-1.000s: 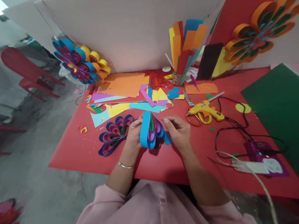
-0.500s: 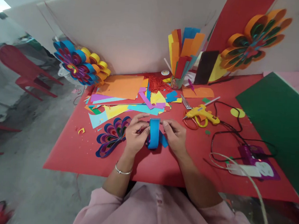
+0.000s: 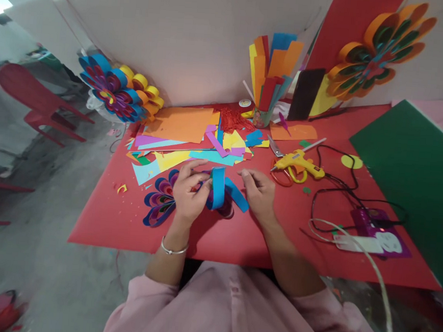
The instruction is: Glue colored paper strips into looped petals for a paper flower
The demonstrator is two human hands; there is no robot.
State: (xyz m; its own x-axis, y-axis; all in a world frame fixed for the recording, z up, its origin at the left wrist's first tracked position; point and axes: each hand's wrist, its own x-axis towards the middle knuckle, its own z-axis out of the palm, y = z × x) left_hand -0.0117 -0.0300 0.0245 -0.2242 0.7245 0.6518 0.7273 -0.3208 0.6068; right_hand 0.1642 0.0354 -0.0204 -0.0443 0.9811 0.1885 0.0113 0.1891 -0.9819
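Observation:
Both hands work a looped paper piece [image 3: 219, 191] with a blue outer strip and purple layers inside, just above the red table [image 3: 239, 239]. My left hand [image 3: 189, 191] pinches its left side with curled fingers. My right hand [image 3: 260, 192] grips the blue strip's right end. Partly under my left hand lies a dark blue and purple paper fan of petals [image 3: 159, 202].
Loose coloured paper sheets [image 3: 185, 137] lie behind the hands. A yellow glue gun [image 3: 300, 164] and scissors [image 3: 279, 160] lie to the right, with black cables and a power strip [image 3: 369, 241]. A cup of paper strips [image 3: 270, 78], paper flowers [image 3: 112, 88] and a green board [image 3: 416, 171] ring the table.
The looped piece has been turned and squeezed: from fanned open a second ago to nearly edge-on, now tilted with the blue strip trailing right. My left hand moved up over it.

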